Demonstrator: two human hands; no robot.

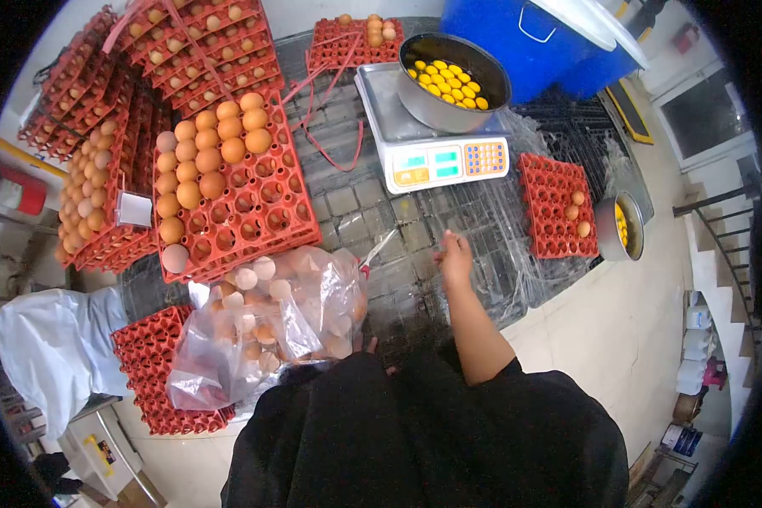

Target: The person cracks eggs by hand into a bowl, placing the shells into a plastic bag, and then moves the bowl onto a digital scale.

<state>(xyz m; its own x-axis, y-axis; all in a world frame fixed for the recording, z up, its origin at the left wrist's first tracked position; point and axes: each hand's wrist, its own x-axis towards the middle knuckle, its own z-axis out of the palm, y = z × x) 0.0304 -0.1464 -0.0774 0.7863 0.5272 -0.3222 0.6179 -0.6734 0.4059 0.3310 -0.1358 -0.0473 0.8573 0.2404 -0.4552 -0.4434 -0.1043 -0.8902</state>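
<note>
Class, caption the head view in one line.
Right hand over a table with egg trays, a plastic bag and a bowl of yolks on a scale.

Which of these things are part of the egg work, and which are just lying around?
In use: left hand at bag of eggshells; right hand; tray of eggs; bowl of yolks; scale.
Lying about: blue barrel; white sack; empty trays.

Left hand (370, 345) (mostly) behind bag (262, 330)

Plastic-covered table (360, 207) bearing egg trays (267, 212), scale (436, 158)
</note>
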